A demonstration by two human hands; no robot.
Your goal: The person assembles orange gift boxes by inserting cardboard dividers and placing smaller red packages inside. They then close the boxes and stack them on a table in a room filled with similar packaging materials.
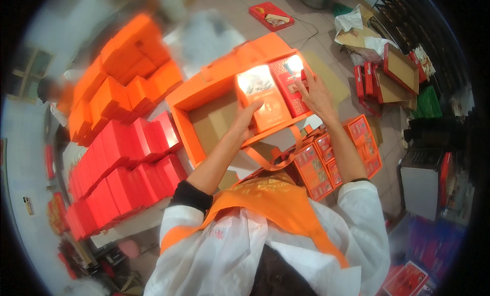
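Observation:
An orange gift box (pixel 180 137) with a ribbon handle (pixel 295 143) stands open before me, its left part showing a bare cardboard-brown bottom. In its right part sit a shiny orange packaged box (pixel 270 112) and, beside it, a red patterned box (pixel 294 99). My left hand (pixel 245 122) grips the orange packaged box by its left side, thumb on top. At the red box's right edge is my right hand (pixel 317 97), thumb over the top face and fingers along the side. The fingertips there are partly hidden.
Stacked orange boxes (pixel 132 89) and rows of red boxes (pixel 118 154) fill the table at left. Filled gift boxes (pixel 314 171) stand close at my right. A red flat box (pixel 271 16) and open red cartons (pixel 400 68) lie on the floor. A blurred person (pixel 53 91) is at far left.

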